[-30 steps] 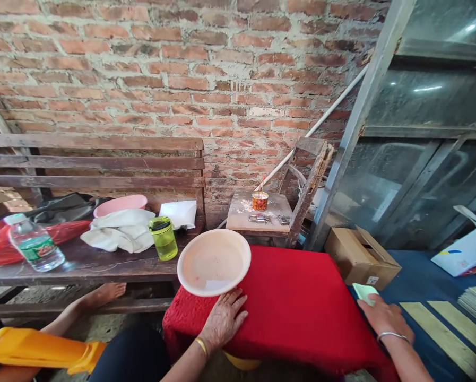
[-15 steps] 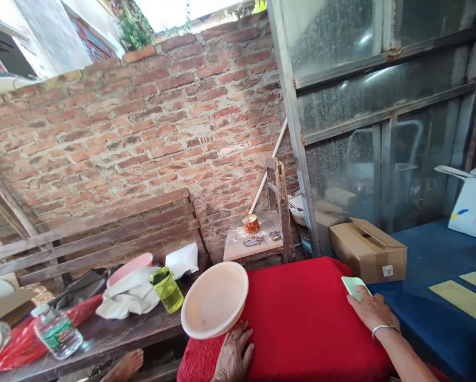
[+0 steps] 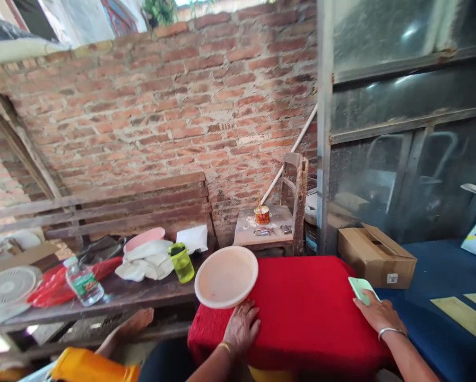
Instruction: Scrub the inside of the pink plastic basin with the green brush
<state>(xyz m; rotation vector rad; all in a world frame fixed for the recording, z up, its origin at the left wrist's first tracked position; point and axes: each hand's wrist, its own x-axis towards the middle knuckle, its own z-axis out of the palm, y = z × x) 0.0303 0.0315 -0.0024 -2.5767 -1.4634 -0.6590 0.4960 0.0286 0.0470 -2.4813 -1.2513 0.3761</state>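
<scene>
Fingers point(image 3: 249, 314) spread flat on red cloth point(image 3: 301, 307) (left hand point(image 3: 241, 329)).

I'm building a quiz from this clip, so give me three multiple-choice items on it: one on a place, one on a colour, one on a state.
1. Where does the round basin sit?
A. on the cardboard box
B. on the far left corner of the red cloth
C. on the bench

2. What colour is the lidded cup on the bench?
A. yellow-green
B. blue
C. black

3. How does the left hand lie?
A. clenched round a bottle
B. raised in the air
C. flat, palm down, on the red cloth

Answers: 1 B, its rim overhangs that corner; 2 A, its body is clear yellow-green; 3 C, the fingers are spread on the cloth beside the basin.
</scene>
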